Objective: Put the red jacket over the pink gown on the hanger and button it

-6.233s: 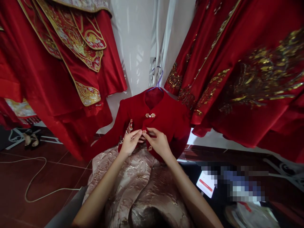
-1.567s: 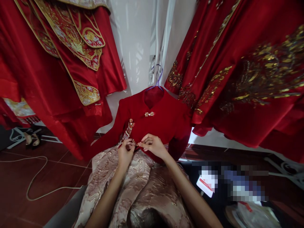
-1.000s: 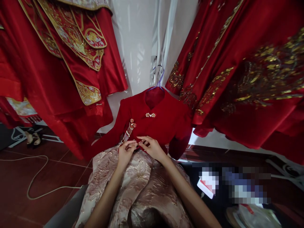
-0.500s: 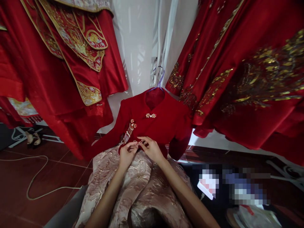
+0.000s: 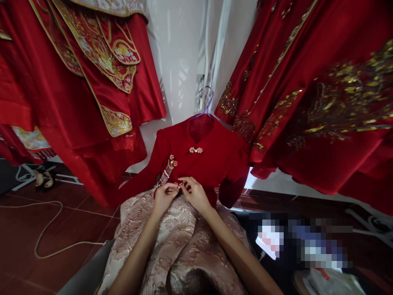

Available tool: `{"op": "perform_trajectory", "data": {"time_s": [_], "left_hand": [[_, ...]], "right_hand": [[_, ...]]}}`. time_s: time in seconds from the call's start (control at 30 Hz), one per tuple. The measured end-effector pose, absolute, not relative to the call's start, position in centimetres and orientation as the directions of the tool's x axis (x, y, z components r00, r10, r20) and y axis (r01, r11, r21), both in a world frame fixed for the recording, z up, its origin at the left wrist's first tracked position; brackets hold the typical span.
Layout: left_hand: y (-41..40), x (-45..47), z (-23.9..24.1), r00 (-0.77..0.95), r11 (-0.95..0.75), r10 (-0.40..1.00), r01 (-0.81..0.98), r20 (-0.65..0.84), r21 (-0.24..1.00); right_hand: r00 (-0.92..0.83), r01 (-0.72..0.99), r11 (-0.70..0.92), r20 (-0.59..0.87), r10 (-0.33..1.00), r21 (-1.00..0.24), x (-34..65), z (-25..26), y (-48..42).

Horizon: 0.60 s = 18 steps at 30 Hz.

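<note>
1. At the lower front of the red jacket (image 5: pixel 211 162), both hands work on one small fastening, the lower clasp (image 5: pixel 179 186).
2. The left hand (image 5: pixel 165 198) brings thumb and forefinger together on the left end of the lower clasp; its other fingers are curled.
3. The right hand (image 5: pixel 195 195) pinches the opposite end between thumb and a bent finger; its remaining fingers extend across the red cloth.
4. The jacket hangs from a purple hanger (image 5: pixel 208 103), its front facing the person. Its hem meets the pink-gold brocade (image 5: pixel 176 229) below.
5. The upper clasp (image 5: pixel 196 150) spans the front below the neckline, apart from both hands. The beaded tassel (image 5: pixel 166 171) lies just beside the left hand.
6. Step in hand, as judged: handling the two ends of the lower clasp. The fingertips cover most of it, so whether its halves are joined cannot be told.
7. The next move calls for fine fingertip control: both ends level, the cloth slack between them, and the beaded tassel kept out of the grip.
</note>
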<state>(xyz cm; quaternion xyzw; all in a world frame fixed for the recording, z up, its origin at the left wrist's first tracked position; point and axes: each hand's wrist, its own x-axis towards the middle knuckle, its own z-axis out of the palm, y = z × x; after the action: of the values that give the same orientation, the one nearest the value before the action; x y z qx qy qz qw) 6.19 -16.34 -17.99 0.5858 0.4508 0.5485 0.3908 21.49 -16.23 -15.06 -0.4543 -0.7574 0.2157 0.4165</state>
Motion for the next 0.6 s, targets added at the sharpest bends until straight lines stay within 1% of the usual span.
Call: {"op": "perform_trajectory", "data": {"time_s": [0.13,0.3,0.37,0.47,0.53,0.6], "left_hand": [[-16.4,6.6,-18.5,-0.119,-0.287,0.949,0.048,0.291,0.957],[-16.5,6.2,-18.2,-0.276,-0.3,0.909,0.092,0.313,0.95],[-16.6,6.0,-18.0,-0.314,-0.3,0.893,0.118,0.323,0.946],[-16.8,6.0,-17.7,-0.288,-0.313,0.89,0.178,0.353,0.933],[-16.9,6.3,-17.8,-0.229,-0.328,0.895,0.241,0.382,0.913],[-17.1,6.4,-17.9,-0.162,-0.349,0.896,0.315,0.413,0.883]], "right_hand": [[-0.229,0.5,0.504,0.454,0.861,-0.704,22.1,-14.0,-16.1],[-0.026,0.514,0.474,0.539,0.842,-0.715,23.2,-12.4,-16.0],[0.041,0.509,0.457,0.551,0.833,-0.729,23.4,-12.1,-16.0],[0.07,0.5,0.434,0.534,0.842,-0.75,23.4,-12.1,-16.1],[0.019,0.492,0.436,0.51,0.86,-0.753,23.2,-12.4,-16.0],[-0.075,0.482,0.441,0.466,0.882,-0.757,22.9,-12.8,-16.0]]}}
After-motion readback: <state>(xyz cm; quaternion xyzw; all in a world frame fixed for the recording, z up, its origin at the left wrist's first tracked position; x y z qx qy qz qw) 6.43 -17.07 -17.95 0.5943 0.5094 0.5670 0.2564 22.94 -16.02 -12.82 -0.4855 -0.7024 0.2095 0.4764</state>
